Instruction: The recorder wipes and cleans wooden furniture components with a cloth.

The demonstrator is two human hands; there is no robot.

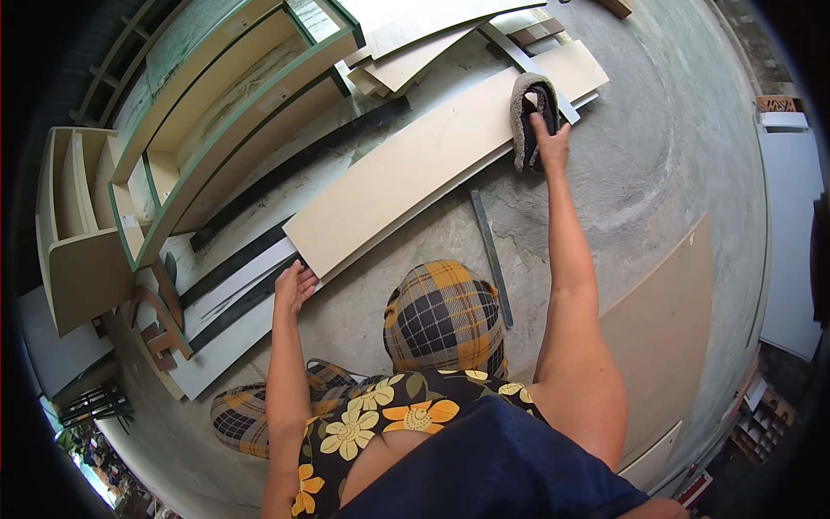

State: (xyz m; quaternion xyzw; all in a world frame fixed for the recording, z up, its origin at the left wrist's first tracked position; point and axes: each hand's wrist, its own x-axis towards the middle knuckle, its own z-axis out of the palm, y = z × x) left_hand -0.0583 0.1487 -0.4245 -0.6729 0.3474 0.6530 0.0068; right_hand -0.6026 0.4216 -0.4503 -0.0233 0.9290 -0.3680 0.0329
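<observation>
A long pale cream board lies slantwise in front of me, over other boards. At its far right end my right hand is closed on a folded dark cloth with a grey fleecy edge, which rests on the board. My left hand is at the board's near left corner, fingers extended and slightly apart, seemingly touching its edge. Beneath the cream board are a white board and dark strips. Whether any fingertips reach under the corner is hard to see.
Curved cream shelving with green edging stands at the upper left. More loose panels lie at the top. A narrow dark strip lies on the concrete floor by my knee. A brown sheet is at the right.
</observation>
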